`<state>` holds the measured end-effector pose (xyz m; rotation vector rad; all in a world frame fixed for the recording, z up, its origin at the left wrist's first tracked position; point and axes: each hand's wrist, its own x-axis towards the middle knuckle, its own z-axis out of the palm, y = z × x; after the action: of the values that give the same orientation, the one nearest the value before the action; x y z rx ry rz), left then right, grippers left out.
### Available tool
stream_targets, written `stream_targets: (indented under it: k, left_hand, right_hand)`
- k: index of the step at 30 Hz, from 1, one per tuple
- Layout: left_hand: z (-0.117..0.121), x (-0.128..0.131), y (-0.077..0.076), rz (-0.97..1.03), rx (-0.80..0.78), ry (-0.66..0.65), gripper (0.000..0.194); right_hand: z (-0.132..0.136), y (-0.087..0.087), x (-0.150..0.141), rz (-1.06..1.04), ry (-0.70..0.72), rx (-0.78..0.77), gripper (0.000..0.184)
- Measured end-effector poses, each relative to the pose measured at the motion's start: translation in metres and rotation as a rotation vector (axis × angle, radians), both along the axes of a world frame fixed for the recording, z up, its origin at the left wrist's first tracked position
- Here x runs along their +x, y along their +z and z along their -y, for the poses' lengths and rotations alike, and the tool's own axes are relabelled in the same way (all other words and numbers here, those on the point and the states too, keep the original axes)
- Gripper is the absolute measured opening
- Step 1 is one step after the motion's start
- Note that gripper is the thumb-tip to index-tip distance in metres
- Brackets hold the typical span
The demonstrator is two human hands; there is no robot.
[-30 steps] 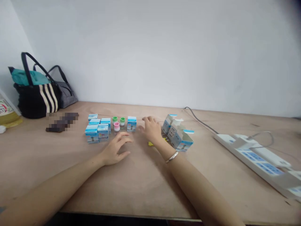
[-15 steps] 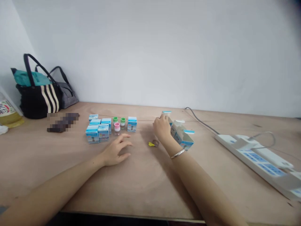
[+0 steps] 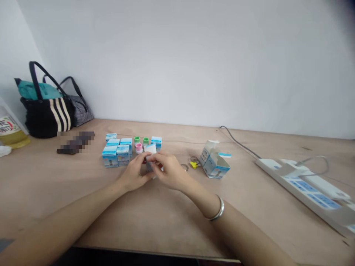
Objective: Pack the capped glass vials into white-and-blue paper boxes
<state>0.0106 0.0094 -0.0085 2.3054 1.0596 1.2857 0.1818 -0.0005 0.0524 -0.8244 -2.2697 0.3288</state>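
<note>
A small open carton (image 3: 150, 148), its white flap standing up, is between my two hands and mostly covered by fingers. My left hand (image 3: 135, 171) wraps around its left side. From the right, the bent fingers of my right hand (image 3: 168, 168) grip at its top; whether they also pinch something smaller is hidden. Just behind stand a pink-capped jar (image 3: 139, 148) and two green-capped jars (image 3: 145, 140), with a closed blue-and-white box (image 3: 156, 142) beside them. A yellow-tagged key ring (image 3: 194, 165) lies right of my right hand, near another metal ring (image 3: 184, 167).
Several closed blue-and-white boxes (image 3: 110, 157) are grouped at the left. Open empty cartons (image 3: 216, 166) stand at the right, before a power strip (image 3: 302, 188) with its cable. A black bag (image 3: 46, 116), an oil bottle (image 3: 11, 129) and a blurred dark object (image 3: 74, 142) lie far left.
My right hand has come left from the open cartons to meet my left hand. One open carton has left that group, and my left hand has closed from spread fingers around a carton.
</note>
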Motion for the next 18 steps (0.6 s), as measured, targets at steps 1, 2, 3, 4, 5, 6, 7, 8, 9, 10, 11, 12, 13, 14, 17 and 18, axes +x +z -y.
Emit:
stream_targets:
  k: [1, 2, 3, 4, 5, 6, 7, 8, 9, 10, 11, 12, 13, 14, 17, 18]
  left_hand:
    - [0.0, 0.0, 0.0, 0.006, -0.029, -0.012, 0.058]
    - [0.001, 0.0, 0.0, 0.014, -0.047, -0.023, 0.058]
    - [0.001, 0.0, 0.001, 0.017, -0.053, -0.037, 0.058]
    - [0.001, -0.001, 0.002, 0.016, -0.048, -0.048, 0.058]
    - [0.001, -0.001, 0.002, 0.006, -0.039, -0.061, 0.056]
    - [0.001, -0.001, 0.003, -0.004, -0.033, -0.076, 0.053]
    - [0.001, -0.002, 0.003, -0.011, -0.038, -0.09, 0.05]
    - [0.001, -0.003, 0.003, -0.015, -0.054, -0.102, 0.048]
    - [0.001, -0.003, 0.002, -0.014, -0.078, -0.106, 0.046]
    - [0.0, -0.004, 0.001, -0.004, -0.102, -0.097, 0.044]
    - [0.0, -0.005, 0.0, 0.007, -0.125, -0.081, 0.042]
    - [-0.001, -0.005, -0.002, 0.024, -0.141, -0.063, 0.04]
    - [-0.001, -0.006, -0.003, 0.042, -0.155, -0.051, 0.039]
    - [-0.001, -0.006, -0.005, 0.064, -0.164, -0.044, 0.039]
    - [0.001, -0.005, -0.005, 0.111, -0.198, -0.026, 0.045]
    - [0.002, -0.005, -0.004, 0.108, -0.216, -0.008, 0.047]
  right_hand:
    - [-0.001, 0.001, 0.001, -0.025, 0.025, -0.019, 0.024]
    - [-0.002, 0.002, 0.004, -0.042, 0.038, -0.028, 0.025]
    - [-0.005, 0.003, 0.007, -0.046, 0.036, -0.027, 0.025]
    - [-0.007, 0.004, 0.01, -0.033, 0.019, -0.019, 0.025]
    - [-0.009, 0.004, 0.013, -0.004, -0.01, -0.003, 0.024]
    - [-0.011, 0.003, 0.016, 0.034, -0.045, 0.017, 0.02]
    - [-0.012, 0.002, 0.019, 0.069, -0.079, 0.036, 0.015]
    - [-0.012, 0.0, 0.022, 0.091, -0.11, 0.049, 0.011]
    - [-0.013, -0.002, 0.024, 0.091, -0.136, 0.054, 0.008]
    - [-0.012, -0.004, 0.026, 0.071, -0.154, 0.049, 0.008]
    - [-0.011, -0.006, 0.027, 0.039, -0.163, 0.037, 0.008]
    - [-0.01, -0.008, 0.027, 0.006, -0.165, 0.024, 0.008]
    - [-0.009, -0.01, 0.027, -0.022, -0.161, 0.014, 0.008]
    - [-0.008, -0.011, 0.027, -0.045, -0.15, 0.007, 0.008]
    - [-0.009, -0.014, 0.026, -0.126, -0.122, -0.031, 0.008]
    - [-0.011, -0.015, 0.026, -0.171, -0.137, -0.047, 0.009]
